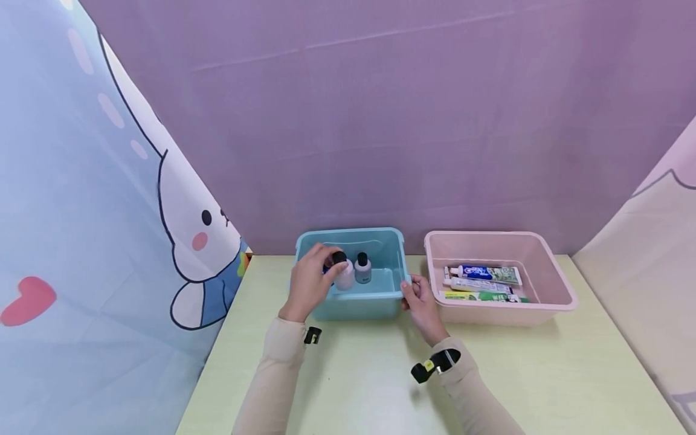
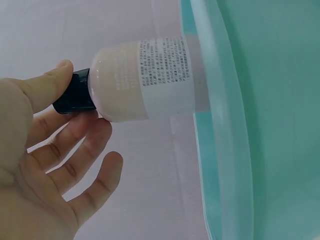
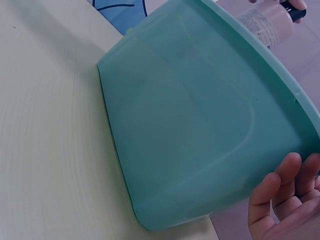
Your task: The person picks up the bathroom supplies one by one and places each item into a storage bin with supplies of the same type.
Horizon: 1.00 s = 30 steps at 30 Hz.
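Observation:
My left hand [image 1: 311, 277] pinches the black cap of a pale pink bottle [image 1: 345, 279], thumb on one side and fingertips on the other. Printed text covers a label on this bottle [image 2: 165, 75], which stands upright with its lower part behind the rim in the left wrist view. Beside it in the teal plastic bin [image 1: 356, 310] is a smaller bottle [image 1: 363, 272] with a black cap. At the bin's front right corner, my right hand [image 1: 423, 307] grips the rim, thumb on top and fingers curled underneath.
A pink plastic bin [image 1: 505, 313] stands close on the right, holding several toothpaste tubes [image 1: 484, 286]. Both bins sit on a pale wooden table [image 1: 375, 374], near a purple cloth backdrop [image 1: 380, 133]. A printed cloth [image 1: 98, 241] hangs at the left.

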{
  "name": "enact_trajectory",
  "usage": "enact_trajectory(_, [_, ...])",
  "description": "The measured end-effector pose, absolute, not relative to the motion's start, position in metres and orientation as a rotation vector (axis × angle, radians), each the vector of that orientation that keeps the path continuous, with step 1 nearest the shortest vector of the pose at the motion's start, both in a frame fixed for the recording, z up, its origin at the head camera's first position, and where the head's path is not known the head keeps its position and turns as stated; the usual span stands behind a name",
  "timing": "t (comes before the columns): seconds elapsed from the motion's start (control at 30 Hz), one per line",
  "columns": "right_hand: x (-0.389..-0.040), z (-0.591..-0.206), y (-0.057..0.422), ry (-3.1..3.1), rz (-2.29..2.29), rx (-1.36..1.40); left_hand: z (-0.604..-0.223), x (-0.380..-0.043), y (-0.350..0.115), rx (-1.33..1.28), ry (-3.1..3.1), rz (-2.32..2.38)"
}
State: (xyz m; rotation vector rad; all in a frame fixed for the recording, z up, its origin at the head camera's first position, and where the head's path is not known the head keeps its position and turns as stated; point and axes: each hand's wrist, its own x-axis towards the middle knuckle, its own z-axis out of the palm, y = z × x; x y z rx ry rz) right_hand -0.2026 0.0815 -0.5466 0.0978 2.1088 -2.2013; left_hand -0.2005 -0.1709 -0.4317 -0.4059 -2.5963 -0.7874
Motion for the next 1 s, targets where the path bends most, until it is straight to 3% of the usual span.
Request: enact_trajectory(1.0, [-0.203,-0.546,0.081,2.107,-2.183,0.112,-0.437,-0.236,-0.176,-0.455,-2.886,-0.591])
